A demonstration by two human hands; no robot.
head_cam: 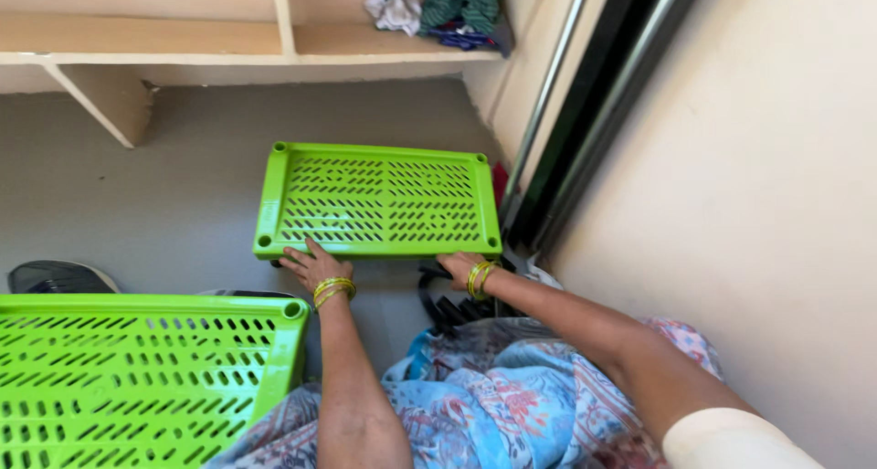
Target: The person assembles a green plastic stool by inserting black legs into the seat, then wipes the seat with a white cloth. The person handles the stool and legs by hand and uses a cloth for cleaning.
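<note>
A bright green slotted plastic shelf panel (378, 200) lies flat above the grey floor, with a round socket at each corner. My left hand (309, 263) grips its near edge toward the left corner. My right hand (459, 265) holds the same edge near the right corner. Both wrists wear yellow bangles. A second green slotted panel (137, 378) of the same kind fills the lower left, close to my left arm. Dark rods or straps (448, 306) lie under my right wrist, partly hidden.
A wooden shelf (247, 44) with a bracket runs along the back wall, with bunched clothes (448, 8) on its right end. A metal and dark sliding-door frame (585, 113) and a cream wall stand to the right. A dark rounded object (55, 275) sits at the left.
</note>
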